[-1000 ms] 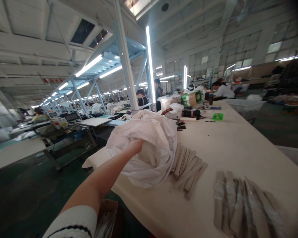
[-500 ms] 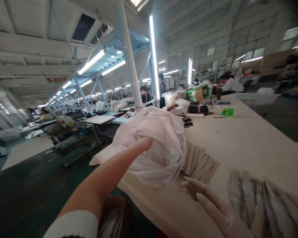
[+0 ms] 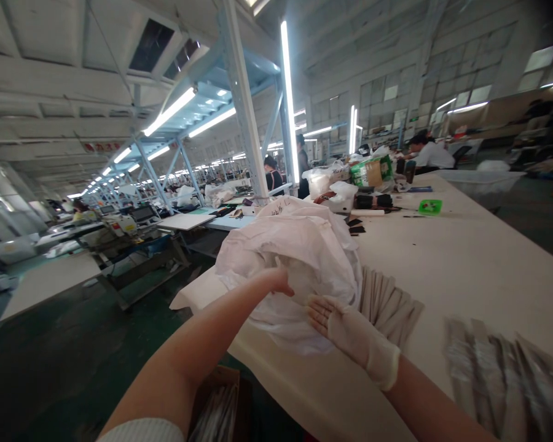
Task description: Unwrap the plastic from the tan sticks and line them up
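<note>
Item one, your long pale work table (image 3: 465,258), running away from you toward a seated person (image 3: 431,153) at its far end. Item two, the crumpled white plastic bag (image 3: 304,245), lying bulky at the near left edge of that table, its mouth gathered rather than spread. Item three, two fans of tan paper sleeves: one (image 3: 389,301) just beside the bag on its right and partly tucked under it, another (image 3: 502,368) blurred at lower right, well apart. None of the sleeves shows inside the bag, so the work looks barely begun. Item four, your left hand (image 3: 276,281), bare, fingers closed into a fold of the bag. Item five, your right hand (image 3: 350,328), gloved, palm up, fingers spread, touching the bag's underside, holding nothing.
</note>
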Demonstrator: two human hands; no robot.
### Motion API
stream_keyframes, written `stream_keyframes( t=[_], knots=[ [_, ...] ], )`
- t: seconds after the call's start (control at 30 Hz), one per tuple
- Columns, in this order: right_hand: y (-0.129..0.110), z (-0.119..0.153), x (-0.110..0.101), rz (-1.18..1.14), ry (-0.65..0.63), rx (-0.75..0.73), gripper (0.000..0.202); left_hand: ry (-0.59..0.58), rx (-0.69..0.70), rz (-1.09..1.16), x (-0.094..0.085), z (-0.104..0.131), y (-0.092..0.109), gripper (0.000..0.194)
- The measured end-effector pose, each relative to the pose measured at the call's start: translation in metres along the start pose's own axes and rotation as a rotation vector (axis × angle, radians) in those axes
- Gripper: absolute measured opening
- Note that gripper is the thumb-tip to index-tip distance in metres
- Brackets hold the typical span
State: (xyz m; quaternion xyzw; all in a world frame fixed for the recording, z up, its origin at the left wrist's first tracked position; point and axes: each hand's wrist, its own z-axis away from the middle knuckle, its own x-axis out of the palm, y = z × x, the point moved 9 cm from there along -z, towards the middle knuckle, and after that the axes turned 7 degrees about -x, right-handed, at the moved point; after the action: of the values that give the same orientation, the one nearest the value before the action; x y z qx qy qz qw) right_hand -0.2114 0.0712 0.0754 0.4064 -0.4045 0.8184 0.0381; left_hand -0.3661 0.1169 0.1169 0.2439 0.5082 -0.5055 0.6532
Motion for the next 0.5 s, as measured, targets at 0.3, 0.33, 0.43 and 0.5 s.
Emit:
stream_keyframes(
  t=[0.3, 0.33, 0.43, 0.5],
  knots=[
    [0.012, -0.014, 0.000, -0.030, 0.060, 0.035, 0.018, 0.103, 0.030, -0.022, 0.014, -0.002, -0.005, 0.031],
    [0.013, -0.017, 0.002, -0.027, 0.078, 0.039, 0.016, 0.103, 0.044, -0.028, 0.011, -0.003, -0.004, 0.030],
    [0.023, -0.030, 0.006, 0.001, 0.136, 0.075, 0.012, 0.103, 0.094, -0.045, 0.002, -0.005, 0.000, 0.029],
    [0.033, -0.037, 0.008, 0.030, 0.171, 0.113, 0.008, 0.122, 0.135, -0.044, -0.001, -0.004, 0.004, 0.028]
  ],
)
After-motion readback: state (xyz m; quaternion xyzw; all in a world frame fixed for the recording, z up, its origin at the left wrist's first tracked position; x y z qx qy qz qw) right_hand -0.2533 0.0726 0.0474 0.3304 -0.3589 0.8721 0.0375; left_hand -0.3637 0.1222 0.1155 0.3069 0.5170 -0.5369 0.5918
